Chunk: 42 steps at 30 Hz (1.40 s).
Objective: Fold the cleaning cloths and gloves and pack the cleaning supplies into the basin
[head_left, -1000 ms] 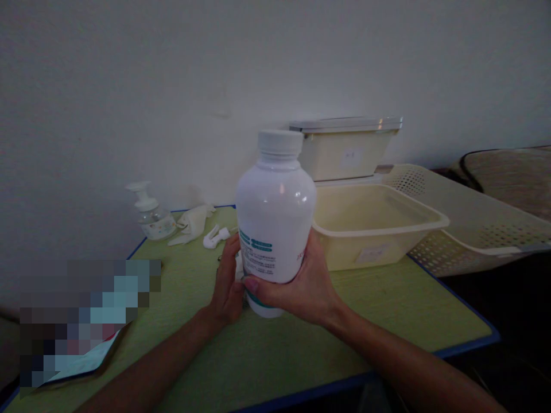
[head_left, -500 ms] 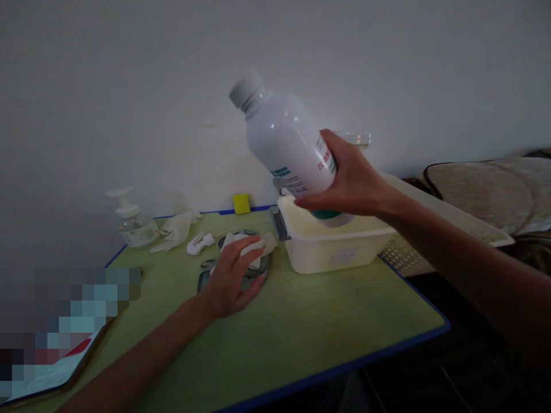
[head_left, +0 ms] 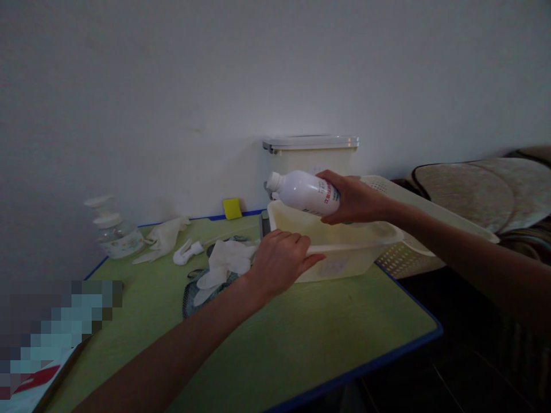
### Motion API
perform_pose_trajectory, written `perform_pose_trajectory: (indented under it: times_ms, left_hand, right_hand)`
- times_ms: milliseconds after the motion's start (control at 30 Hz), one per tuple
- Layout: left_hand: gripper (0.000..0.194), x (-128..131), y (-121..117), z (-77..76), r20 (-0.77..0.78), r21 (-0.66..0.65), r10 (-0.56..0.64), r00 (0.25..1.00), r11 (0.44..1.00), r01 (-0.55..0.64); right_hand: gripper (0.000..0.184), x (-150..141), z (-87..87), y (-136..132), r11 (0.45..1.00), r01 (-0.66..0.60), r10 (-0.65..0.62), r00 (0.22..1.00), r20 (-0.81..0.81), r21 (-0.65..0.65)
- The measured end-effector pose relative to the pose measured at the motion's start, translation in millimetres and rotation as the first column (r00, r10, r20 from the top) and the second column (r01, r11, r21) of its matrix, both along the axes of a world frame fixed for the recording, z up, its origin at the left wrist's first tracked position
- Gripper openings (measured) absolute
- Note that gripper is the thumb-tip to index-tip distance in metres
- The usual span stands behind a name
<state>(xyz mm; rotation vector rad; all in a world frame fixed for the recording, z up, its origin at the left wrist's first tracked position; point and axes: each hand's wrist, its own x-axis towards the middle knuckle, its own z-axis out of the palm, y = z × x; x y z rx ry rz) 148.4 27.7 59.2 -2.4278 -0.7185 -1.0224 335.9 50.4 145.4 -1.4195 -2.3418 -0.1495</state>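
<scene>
A white bottle with red and green print lies nearly level in my right hand, closed round its lower part. Its cap points left, over the opening of a cream plastic bin. My left hand is closed over the bin's near left rim, fingers curled inside. Beside that wrist, white gloves rest on a dark mesh bag. My right palm and the bottle's base are partly hidden.
On the green table stand a pump bottle, a crumpled white glove, a white nozzle and a yellow sponge. Behind is a lidded box. A perforated basket sits right, near a cushion.
My right hand has lowered the bottle away from me and tipped it flatter over the bin. My left hand has moved right from the gloves and taken hold of the bin's rim.
</scene>
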Motion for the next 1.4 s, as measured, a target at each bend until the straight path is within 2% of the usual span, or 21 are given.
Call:
perform_pose_trajectory:
  times_ms: [100, 200, 333, 533, 667, 1000, 1133, 1300, 1400]
  left_hand:
    - [0.051, -12.6, -5.6, -1.1, 0.049, 0.126, -0.028, 0.998, 0.992, 0.021]
    - [0.052, -24.2, -16.8, -0.9, 0.059, 0.18, -0.034, 0.998, 0.983, 0.023]
    - [0.05, -32.1, -26.1, -2.8, 0.051, 0.182, -0.052, 0.997, 0.982, 0.042]
    - [0.048, -32.5, -22.7, -7.0, 0.099, 0.186, -0.079, 0.992, 0.981, 0.06]
    - [0.047, -32.5, -22.6, -7.3, 0.095, 0.188, -0.092, 0.991, 0.979, 0.073]
    - [0.044, -34.3, -22.6, -8.4, 0.089, 0.183, -0.123, 0.988, 0.977, 0.105]
    - [0.044, -34.2, -22.6, -7.4, 0.084, 0.181, -0.128, 0.988, 0.977, 0.111]
    - [0.044, -34.3, -22.2, -7.8, 0.086, 0.174, -0.125, 0.988, 0.979, 0.109]
    - [0.043, -34.0, -22.3, -7.6, 0.092, 0.164, -0.128, 0.988, 0.98, 0.112]
  right_hand:
    - [0.062, 4.8, -6.0, 1.8, 0.999, -0.006, 0.008, 0.998, 0.069, -0.039]
    - [0.063, 4.6, -12.4, 1.8, 0.996, -0.029, 0.04, 0.991, 0.13, -0.081]
    - [0.063, -1.3, -23.6, 0.7, 0.991, -0.048, 0.069, 0.983, 0.17, -0.126]
    - [0.061, -7.0, -36.8, 1.1, 0.983, -0.03, 0.061, 0.985, 0.162, -0.184]
    - [0.062, -7.3, -41.5, 0.5, 0.987, -0.033, 0.068, 0.973, 0.222, -0.159]
    - [0.061, -10.0, -51.3, 0.4, 0.988, -0.132, 0.152, 0.914, 0.376, -0.078]
    - [0.065, -9.1, -51.6, 0.7, 0.98, -0.159, 0.191, 0.914, 0.358, -0.119]
    - [0.055, -6.7, -59.2, 3.1, 0.958, -0.227, 0.279, 0.878, 0.389, -0.175]
    - [0.057, -6.5, -64.3, 4.9, 0.948, -0.245, 0.308, 0.864, 0.398, -0.201]
